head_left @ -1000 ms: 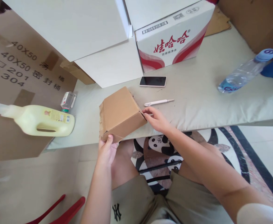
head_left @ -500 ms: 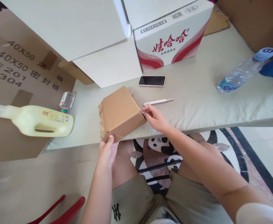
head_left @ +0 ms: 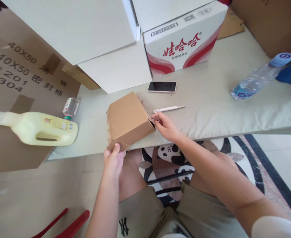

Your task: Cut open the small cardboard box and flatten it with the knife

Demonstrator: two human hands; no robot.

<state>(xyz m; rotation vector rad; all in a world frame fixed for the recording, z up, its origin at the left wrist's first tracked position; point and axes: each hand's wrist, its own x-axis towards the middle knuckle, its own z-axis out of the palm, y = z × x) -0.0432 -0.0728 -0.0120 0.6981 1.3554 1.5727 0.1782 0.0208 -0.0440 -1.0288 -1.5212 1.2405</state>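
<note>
A small brown cardboard box [head_left: 127, 115] is held tilted at the front edge of the cloth-covered bench. My left hand [head_left: 114, 158] grips its near left corner, thumb on the front face and the fingers mostly hidden beneath. At the box's right end, my right hand [head_left: 164, 124] pinches the edge of a cardboard flap between thumb and forefinger. A dark gap shows at that corner. The box's left edge looks torn and ragged. Just beyond my right hand lies a slim white pen-like tool [head_left: 169, 109] with a thin tip, apart from the fingers.
A phone [head_left: 162, 86] lies behind the box. White cartons [head_left: 120, 66] and a red-and-white carton [head_left: 182, 46] stand at the back. To the left are a yellow jug [head_left: 48, 129] and a small clear bottle [head_left: 71, 107]; a water bottle [head_left: 259, 77] lies at right.
The box has turned slightly in my hands, and its left end has shifted a little to the right. The gap at the right corner looks a bit wider. Both hands keep their hold.
</note>
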